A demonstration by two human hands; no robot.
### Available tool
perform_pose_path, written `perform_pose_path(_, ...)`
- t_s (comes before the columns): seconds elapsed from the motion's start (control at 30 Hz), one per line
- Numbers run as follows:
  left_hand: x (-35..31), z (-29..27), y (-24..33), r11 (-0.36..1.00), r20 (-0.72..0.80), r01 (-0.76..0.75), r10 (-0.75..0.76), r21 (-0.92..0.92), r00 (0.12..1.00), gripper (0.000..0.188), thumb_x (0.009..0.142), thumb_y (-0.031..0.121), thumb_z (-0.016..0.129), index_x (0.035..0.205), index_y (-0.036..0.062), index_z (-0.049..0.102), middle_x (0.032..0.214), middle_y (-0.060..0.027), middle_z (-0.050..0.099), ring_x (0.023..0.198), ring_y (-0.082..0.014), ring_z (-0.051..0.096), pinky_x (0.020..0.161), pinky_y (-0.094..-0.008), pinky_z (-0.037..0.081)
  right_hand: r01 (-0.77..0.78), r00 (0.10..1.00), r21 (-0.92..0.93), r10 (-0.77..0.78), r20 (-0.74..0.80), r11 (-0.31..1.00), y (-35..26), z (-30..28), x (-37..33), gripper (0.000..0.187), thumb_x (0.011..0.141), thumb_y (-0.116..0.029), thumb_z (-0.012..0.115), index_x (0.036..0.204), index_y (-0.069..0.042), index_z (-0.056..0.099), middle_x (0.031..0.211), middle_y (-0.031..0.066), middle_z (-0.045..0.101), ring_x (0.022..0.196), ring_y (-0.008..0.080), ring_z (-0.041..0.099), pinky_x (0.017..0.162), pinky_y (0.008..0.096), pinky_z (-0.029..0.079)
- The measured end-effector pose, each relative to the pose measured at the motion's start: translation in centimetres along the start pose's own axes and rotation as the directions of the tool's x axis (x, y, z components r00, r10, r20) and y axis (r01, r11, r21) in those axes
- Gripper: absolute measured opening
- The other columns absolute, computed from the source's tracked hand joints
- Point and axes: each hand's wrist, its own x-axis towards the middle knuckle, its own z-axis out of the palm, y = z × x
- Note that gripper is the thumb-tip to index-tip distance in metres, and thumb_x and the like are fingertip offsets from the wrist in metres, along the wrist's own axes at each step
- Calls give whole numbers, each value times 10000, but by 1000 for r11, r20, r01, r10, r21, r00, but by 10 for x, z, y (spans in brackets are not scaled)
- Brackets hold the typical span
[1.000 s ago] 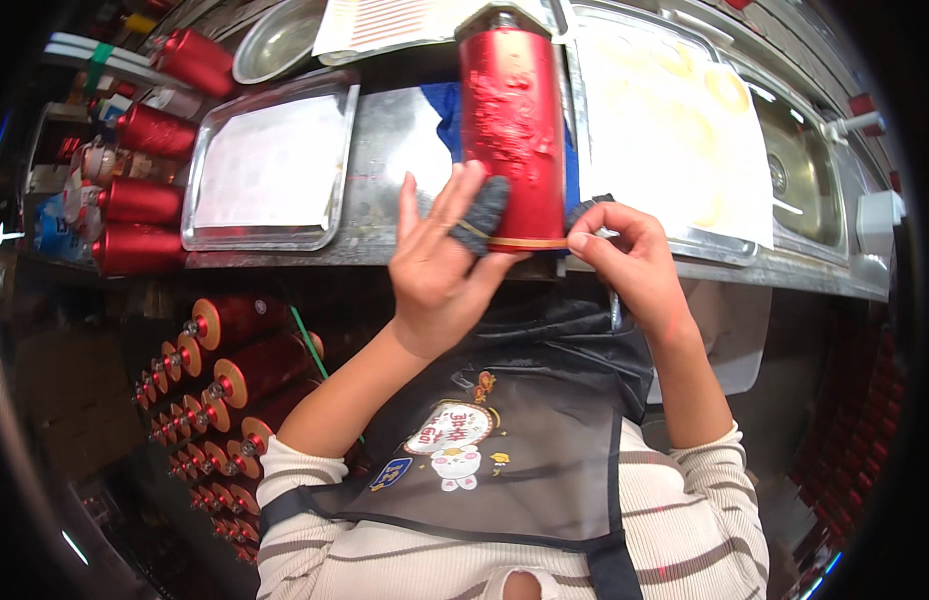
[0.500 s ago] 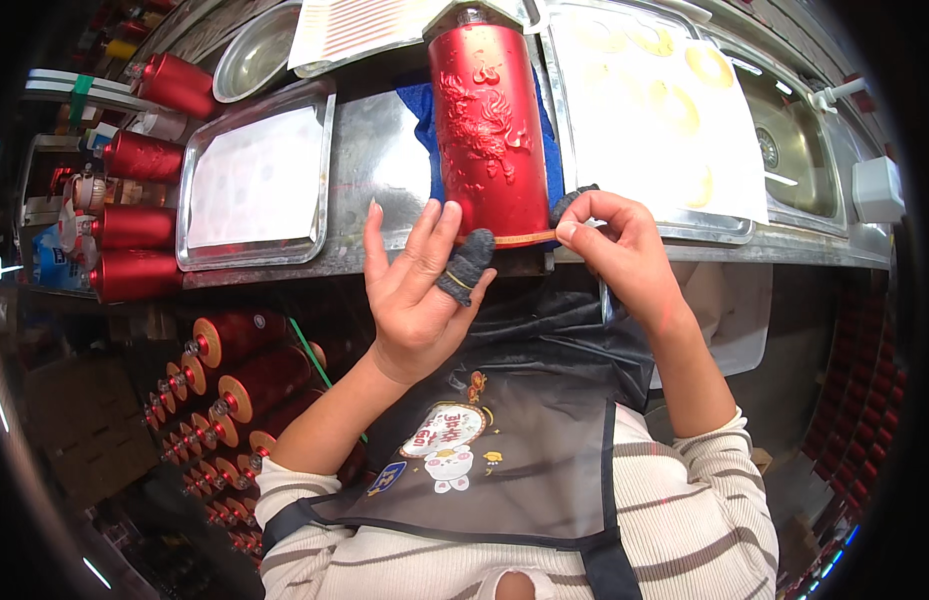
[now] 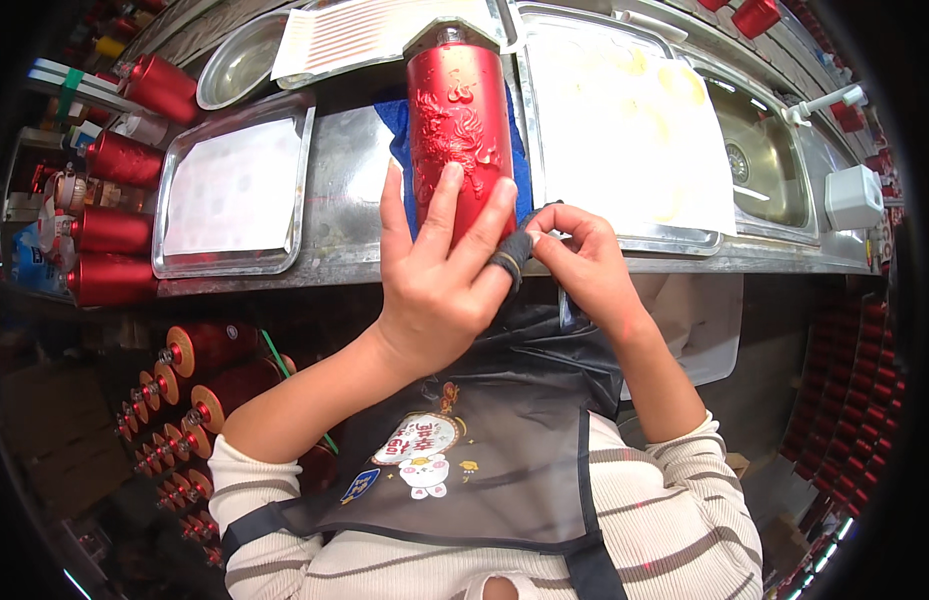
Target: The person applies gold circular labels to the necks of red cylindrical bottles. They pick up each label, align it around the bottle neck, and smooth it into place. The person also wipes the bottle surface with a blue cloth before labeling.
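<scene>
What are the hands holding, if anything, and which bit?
The left hand is spread over the red bottle, at its near end, no grip visible. The right hand has finger and thumb close together, but what, if anything, they hold can't be told.

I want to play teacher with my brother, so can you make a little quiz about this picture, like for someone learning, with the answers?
1. True or false: blue cloth shows on both sides of the red bottle in the middle.
2. Which is to the right of that bottle?
a) the round metal bowl
b) the sink
3. Which hand has its fingers spread over the bottle?

Key:
1. True.
2. b.
3. The left hand.
</scene>
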Motion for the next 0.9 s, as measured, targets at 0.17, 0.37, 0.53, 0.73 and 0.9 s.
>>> perform_pose_path(0.17, -21, 14, -16, 954, -94, 189, -215, -231, 972, 461, 671, 124, 847, 1102, 23, 718, 1305, -162, 645, 1252, -372, 586, 1125, -643, 263, 8, 998, -64, -12, -61, 998, 5, 6, -4, 67, 937, -66, 617, 944, -2, 633, 868, -17, 610, 788, 31, 529, 702, 198, 440)
perform_pose_path(0.37, -54, 6, -13, 876, -79, 324, -374, -359, 924, 469, 724, 121, 856, 1137, -32, 693, 1329, -207, 620, 1254, -377, 586, 1126, -622, 279, 60, 976, -119, -84, -203, 991, -6, 32, -21, 242, 916, -152, 646, 1075, 8, 558, 949, 76, 594, 710, 122, 569, 638, 268, 465)
perform_pose_path(0.53, -74, 11, -11, 901, -37, 317, -343, -296, 939, 383, 743, 91, 841, 1079, -36, 706, 1340, -217, 611, 1233, -375, 606, 1134, -627, 254, 166, 905, -491, -330, -269, 855, -9, 60, -10, 632, 799, -408, 780, 1144, -4, 437, 1048, 179, 488, 866, 351, 580, 708, 438, 494)
perform_pose_path(0.73, -68, 9, -15, 936, -36, 239, -257, -257, 966, 329, 729, 60, 832, 1024, -29, 713, 1341, -226, 608, 1226, -366, 615, 1129, -654, 226, 177, 901, -449, -328, -283, 876, 2, 62, -4, 587, 822, -354, 768, 1132, -9, 409, 1008, 168, 491, 830, 327, 592, 688, 420, 492)
perform_pose_path(0.9, -61, 6, -15, 958, -26, 186, -196, -218, 980, 320, 712, 54, 830, 1000, -22, 714, 1341, -237, 603, 1218, -372, 619, 1119, -672, 227, 243, 881, -522, -411, -234, 818, 6, 56, -5, 519, 872, -240, 762, 1135, -1, 383, 875, 110, 555, 596, 144, 610, 543, 296, 481)
